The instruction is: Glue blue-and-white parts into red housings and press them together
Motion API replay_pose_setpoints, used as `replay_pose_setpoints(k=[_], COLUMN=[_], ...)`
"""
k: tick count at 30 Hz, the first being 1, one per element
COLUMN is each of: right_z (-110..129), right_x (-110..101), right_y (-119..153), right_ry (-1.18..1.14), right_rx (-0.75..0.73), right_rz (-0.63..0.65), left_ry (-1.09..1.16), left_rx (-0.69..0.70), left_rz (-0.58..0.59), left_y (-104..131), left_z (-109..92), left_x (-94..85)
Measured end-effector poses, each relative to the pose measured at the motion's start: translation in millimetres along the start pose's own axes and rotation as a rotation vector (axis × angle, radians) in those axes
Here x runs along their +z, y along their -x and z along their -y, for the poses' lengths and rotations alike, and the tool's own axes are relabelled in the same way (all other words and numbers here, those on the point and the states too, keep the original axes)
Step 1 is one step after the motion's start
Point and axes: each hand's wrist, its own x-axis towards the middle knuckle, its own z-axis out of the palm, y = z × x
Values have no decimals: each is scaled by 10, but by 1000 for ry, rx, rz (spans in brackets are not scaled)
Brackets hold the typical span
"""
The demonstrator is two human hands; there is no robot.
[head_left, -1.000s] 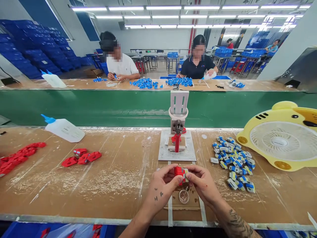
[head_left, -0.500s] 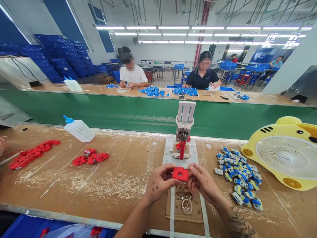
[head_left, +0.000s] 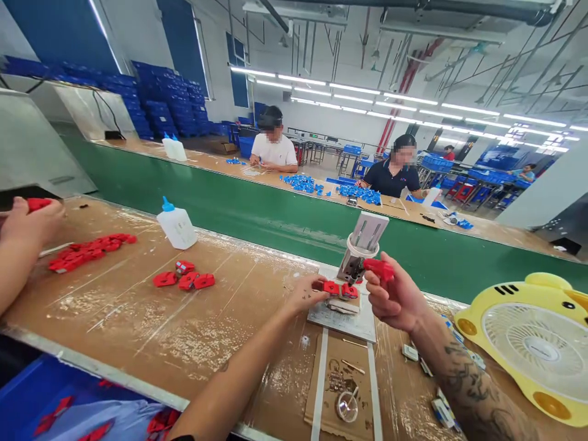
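Observation:
My left hand (head_left: 309, 293) reaches to the small press (head_left: 362, 245) and pinches a red piece (head_left: 331, 287) at its base. Another red piece (head_left: 350, 291) sits right beside it, under the press head. My right hand (head_left: 397, 294) is closed on the red handle (head_left: 380, 268) of the press, which points out to the right. Below the press, a small clear cup (head_left: 346, 407) with a stick in it stands on a cardboard sheet (head_left: 331, 352).
Red pieces lie in a group (head_left: 188, 280) and a longer pile (head_left: 92, 251) at left, near another person's hand (head_left: 39, 220). A white bottle (head_left: 177, 228) stands behind them. At right are a yellow fan (head_left: 528, 343) and blue-white pieces (head_left: 443, 410). Two people sit across.
Both hands have moved forward from in front of the press to it. The right hand has let go of the red piece and taken the handle, now swung from upright to sideways. The view has turned left.

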Motion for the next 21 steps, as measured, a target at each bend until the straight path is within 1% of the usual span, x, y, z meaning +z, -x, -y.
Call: replay_pose_setpoints(k=[2, 4, 6, 8, 11, 15, 17, 21], right_z=[153, 171, 68, -106, -379, -617, -695, -858], right_x=[13, 16, 5, -19, -64, -126, -170, -276], right_y=[-35, -51, -27, 26, 96, 87, 40, -155], right_ry=[-38, -29, 5, 80, 260, 739, 932, 1174], right_rx=[68, 99, 103, 96, 60, -60, -107, -174], right_rz=[27, 14, -8, -44, -142, -288, -324, -433], left_ry=[-26, -44, -57, -67, -81, -102, -111, -131], left_rx=[21, 40, 52, 56, 57, 65, 69, 81], left_rz=[31, 54, 61, 52, 30, 30, 32, 28], left_y=[-59, -111, -142, -146, -117, -85, -85, -98], left_z=[-29, -49, -48, -24, 29, 65, 72, 97], left_x=[118, 262, 391, 469, 478, 424, 415, 420])
